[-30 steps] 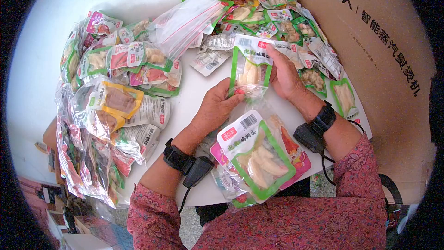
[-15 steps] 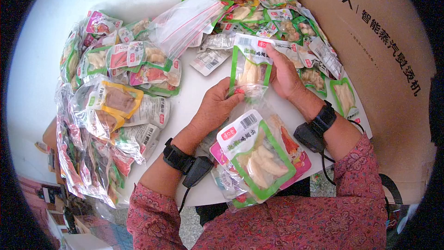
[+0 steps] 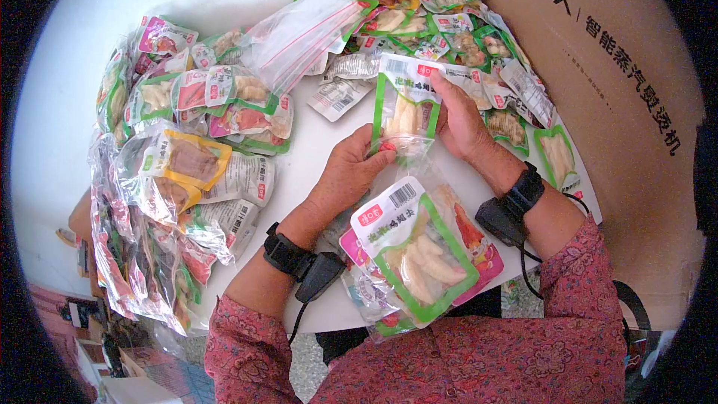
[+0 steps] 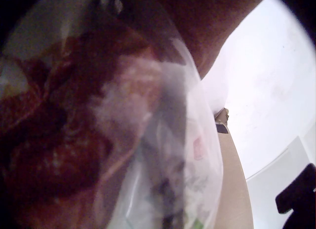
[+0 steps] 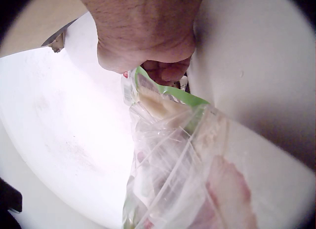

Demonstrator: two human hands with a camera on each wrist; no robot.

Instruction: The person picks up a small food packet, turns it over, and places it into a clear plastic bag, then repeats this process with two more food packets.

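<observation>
A green-edged snack packet (image 3: 405, 116) with pale pieces inside stands upright, its lower end inside the mouth of a clear plastic bag (image 3: 411, 169). My right hand (image 3: 465, 123) holds that packet by its right side, thumb over the front. At the bag's mouth, my left hand (image 3: 348, 168) pinches the left edge, beside the packet's lower corner. Inside the bag a larger-looking green-edged packet (image 3: 422, 262) faces up, with a magenta-edged one (image 3: 490, 265) behind it. The right wrist view shows the bag's creased film (image 5: 165, 165) below the right hand. Blurred reddish contents fill much of the left wrist view.
Piled packets (image 3: 232, 97) line the table's left side, with yellow-edged ones (image 3: 198, 161) bagged in front. More packets (image 3: 464, 41) lie at the back right. Flat zip bags (image 3: 303, 41) rest at the back middle. A large cardboard box (image 3: 621, 142) borders the right side.
</observation>
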